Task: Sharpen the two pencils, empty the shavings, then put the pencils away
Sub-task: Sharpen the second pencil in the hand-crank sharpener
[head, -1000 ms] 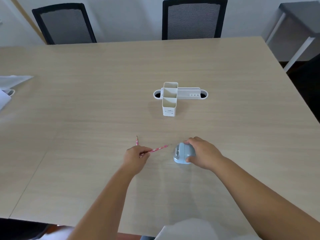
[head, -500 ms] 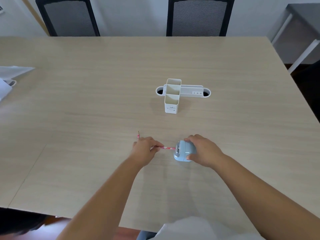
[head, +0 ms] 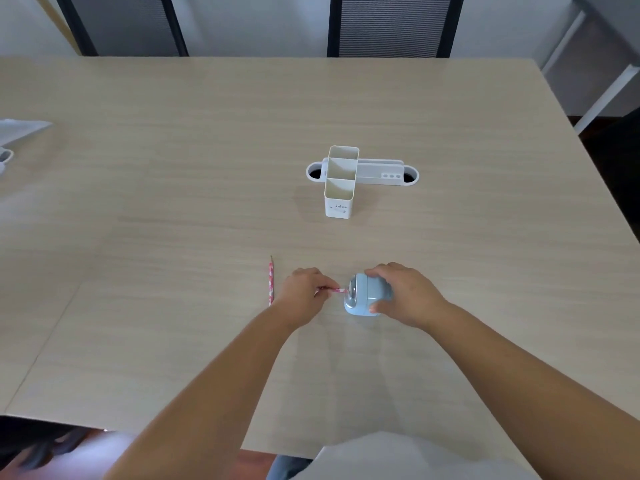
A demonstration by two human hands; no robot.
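A light blue pencil sharpener (head: 363,295) lies on the wooden table (head: 173,202), and my right hand (head: 403,294) grips it from the right. My left hand (head: 303,294) pinches a pink patterned pencil (head: 335,289) whose tip is pushed into the sharpener's left face; only a short stretch shows between fingers and sharpener. A second pink pencil (head: 271,280) rests on the table just left of my left hand, its point facing away from me. A white pen holder (head: 340,197) with several compartments stands further back.
A white cable-port tray (head: 381,173) sits behind the pen holder. White paper (head: 20,128) lies at the table's left edge. Two black mesh chairs (head: 391,26) stand behind the far edge, and the table's near edge is close to my body.
My left hand moved right and pushed the pencil into the sharpener, so less of it shows. My right hand stayed on the sharpener. The second pencil has not moved.
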